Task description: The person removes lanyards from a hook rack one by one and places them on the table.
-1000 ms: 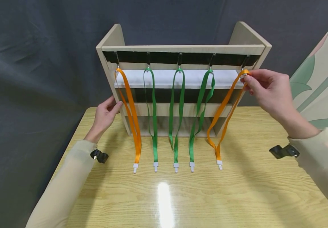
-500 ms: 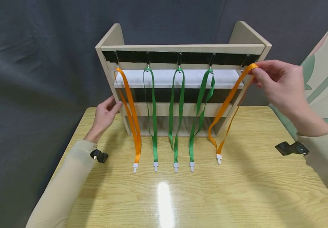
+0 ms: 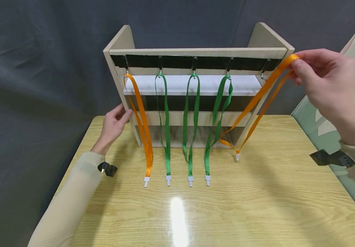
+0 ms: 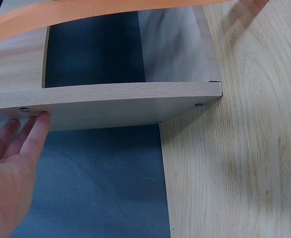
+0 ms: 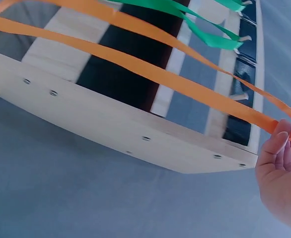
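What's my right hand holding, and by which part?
Your right hand pinches an orange lanyard by the top of its loop, opposite its white clip.

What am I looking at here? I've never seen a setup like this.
There is no machine at work, just a person's bare left hand and right hand. The wide view comes from a camera worn on the head; the close-ups come from wrist cameras, one per arm. On the table stands a wooden rack. Hanging from its hooks are one orange lanyard and three green lanyards. The right hand pinches another orange lanyard; the left hand touches the rack's side.
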{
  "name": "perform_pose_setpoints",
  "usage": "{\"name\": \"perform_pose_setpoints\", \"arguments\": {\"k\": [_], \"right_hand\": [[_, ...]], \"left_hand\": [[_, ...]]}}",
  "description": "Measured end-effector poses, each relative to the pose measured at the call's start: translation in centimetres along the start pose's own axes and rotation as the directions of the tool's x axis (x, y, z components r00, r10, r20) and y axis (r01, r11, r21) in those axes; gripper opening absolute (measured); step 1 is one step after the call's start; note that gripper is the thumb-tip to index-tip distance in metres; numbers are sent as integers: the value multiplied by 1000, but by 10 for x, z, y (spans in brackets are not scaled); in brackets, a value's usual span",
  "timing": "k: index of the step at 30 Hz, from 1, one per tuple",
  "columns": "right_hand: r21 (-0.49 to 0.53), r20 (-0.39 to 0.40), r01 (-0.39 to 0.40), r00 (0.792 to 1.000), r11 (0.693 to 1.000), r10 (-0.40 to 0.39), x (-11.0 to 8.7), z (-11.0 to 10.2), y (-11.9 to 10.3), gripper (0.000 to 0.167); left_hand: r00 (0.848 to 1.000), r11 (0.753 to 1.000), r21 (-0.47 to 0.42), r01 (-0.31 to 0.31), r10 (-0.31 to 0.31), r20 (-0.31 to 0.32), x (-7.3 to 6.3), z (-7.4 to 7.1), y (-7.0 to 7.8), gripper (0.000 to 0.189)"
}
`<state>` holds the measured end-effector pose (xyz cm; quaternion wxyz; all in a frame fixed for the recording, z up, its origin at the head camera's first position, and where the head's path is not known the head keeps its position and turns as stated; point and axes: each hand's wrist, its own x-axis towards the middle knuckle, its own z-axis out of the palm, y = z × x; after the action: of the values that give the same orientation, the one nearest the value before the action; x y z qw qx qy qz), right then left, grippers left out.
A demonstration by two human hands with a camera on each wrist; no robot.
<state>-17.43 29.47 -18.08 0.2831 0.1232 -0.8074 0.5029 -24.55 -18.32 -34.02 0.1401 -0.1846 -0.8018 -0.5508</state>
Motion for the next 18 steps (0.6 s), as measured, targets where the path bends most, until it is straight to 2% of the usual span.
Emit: {"name": "perform_pose_setpoints", "arguments": {"k": [5,9,14,16,18], "right_hand": [[-15,-18,-20,1000,1000,20,2,-9,-6,23],[17,-30,-22,999,1000,23,2,-18,-6,24],[185,-40,22,999,982,-15,2,-31,2,23],[180,-50,35,998,983,-26,1,-37,6,25],[131,-59,45,998,990,-37,-1,-44,11,24]], "left_hand": [[1000,1000,-2,0,0,1,0,0,-1,44],[1000,1000,-4,-3,3,0,1,0,-1,43],[1000,1000,-25,-8,8,2,1,0,-3,43],[1000,999,-32,-8,8,2,1,0,-3,43],[1000,999,-31,-7,7,1,1,0,-3,43]]}}
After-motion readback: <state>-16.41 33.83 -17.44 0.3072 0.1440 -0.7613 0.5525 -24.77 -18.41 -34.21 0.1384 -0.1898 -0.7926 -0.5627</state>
